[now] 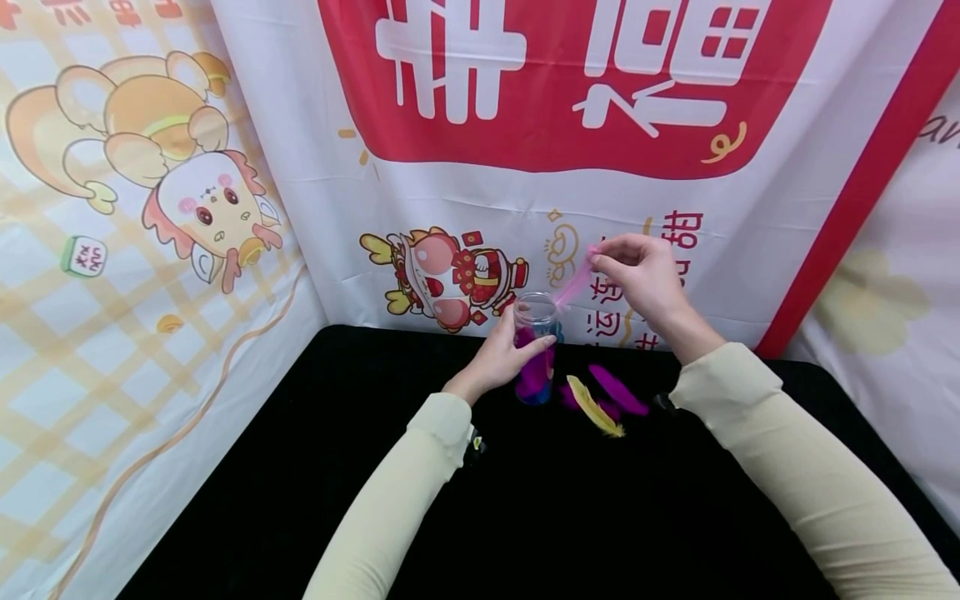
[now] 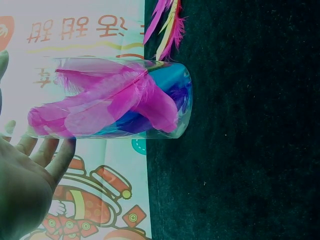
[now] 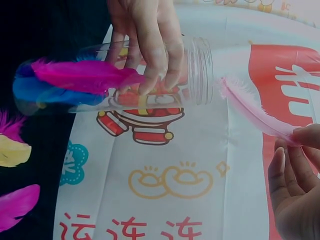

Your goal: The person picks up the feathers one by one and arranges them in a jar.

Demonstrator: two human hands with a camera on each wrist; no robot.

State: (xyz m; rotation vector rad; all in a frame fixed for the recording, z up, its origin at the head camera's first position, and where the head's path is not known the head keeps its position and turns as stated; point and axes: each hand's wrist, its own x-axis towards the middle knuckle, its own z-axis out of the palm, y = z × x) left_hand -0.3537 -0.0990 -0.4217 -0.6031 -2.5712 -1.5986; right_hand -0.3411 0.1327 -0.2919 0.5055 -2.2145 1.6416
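Observation:
A clear jar [image 1: 536,310] without a lid stands upright near the table's far edge, with magenta and blue feathers [image 2: 115,100] inside it. My left hand [image 1: 497,354] grips the jar round its upper part, thumb across the near side. Between thumb and fingertips, my right hand [image 1: 641,271] pinches a pale pink feather [image 3: 255,112] by one end. The feather's fluffy free end hangs down right beside the jar's mouth [image 3: 207,70], as the right wrist view shows.
Right of the jar, a yellow feather [image 1: 595,408] and a magenta feather [image 1: 618,390] lie on the black table [image 1: 600,517], with more magenta beneath the yellow one. A printed white cloth [image 1: 457,192] hangs behind the table, and another [image 1: 247,350] hangs on the left.

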